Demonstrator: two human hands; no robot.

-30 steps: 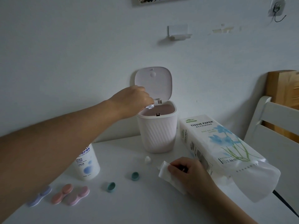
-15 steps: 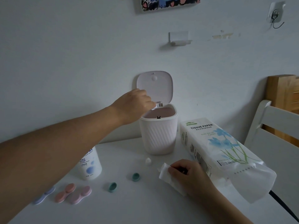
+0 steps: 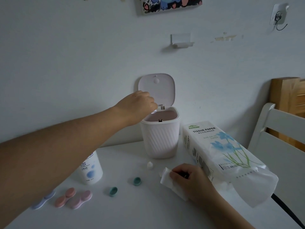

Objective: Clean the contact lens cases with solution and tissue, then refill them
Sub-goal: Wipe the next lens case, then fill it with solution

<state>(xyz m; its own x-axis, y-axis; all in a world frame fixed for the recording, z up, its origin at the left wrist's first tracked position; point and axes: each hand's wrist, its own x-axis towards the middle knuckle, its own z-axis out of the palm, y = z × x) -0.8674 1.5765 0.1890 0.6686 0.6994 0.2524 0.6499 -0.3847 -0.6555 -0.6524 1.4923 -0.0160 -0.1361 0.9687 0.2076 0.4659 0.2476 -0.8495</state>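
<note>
1. While the left hand [image 3: 138,106] hovers over the open bin [image 3: 160,139], its fingers curl on something small and pale; what it is, I cannot tell. Advice: release only when squarely above the opening.
2. Right hand [image 3: 189,180] pinches a tissue [image 3: 165,177] on the desk [image 3: 148,212].
3. Cases [image 3: 73,197] lie closed near the solution bottle [image 3: 90,171]; two green caps [image 3: 113,191] lie loose. Bin contents hidden.
</note>
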